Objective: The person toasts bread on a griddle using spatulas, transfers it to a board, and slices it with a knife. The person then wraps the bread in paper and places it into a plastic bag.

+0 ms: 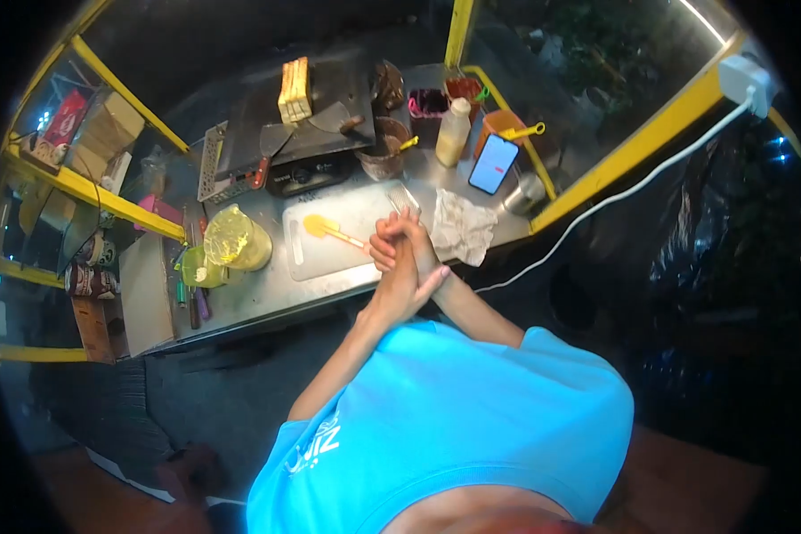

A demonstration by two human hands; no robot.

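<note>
My right hand [409,233] and my left hand [402,283] are clasped together above the counter's front edge. The right fingers curl round the left hand, whose thumb stretches out across the right wrist; the other left fingers are partly covered. No tool shows in either hand. Under and beside them lies a white cutting board [307,260]. On it rests a yellow-headed spatula [316,226], its handle toward my hands. A metal fork-like utensil [400,198] lies just beyond the fingers. Right of the hands is a crumpled white cloth [463,227].
Toasted bread [295,91] stands on a dark griddle [240,129], beside a scraper [334,117]. A smeared yellow tub [238,238] is at left. At right are a squeeze bottle [454,132], a lit phone [494,164], an orange tub [498,125] and a white cable [632,187].
</note>
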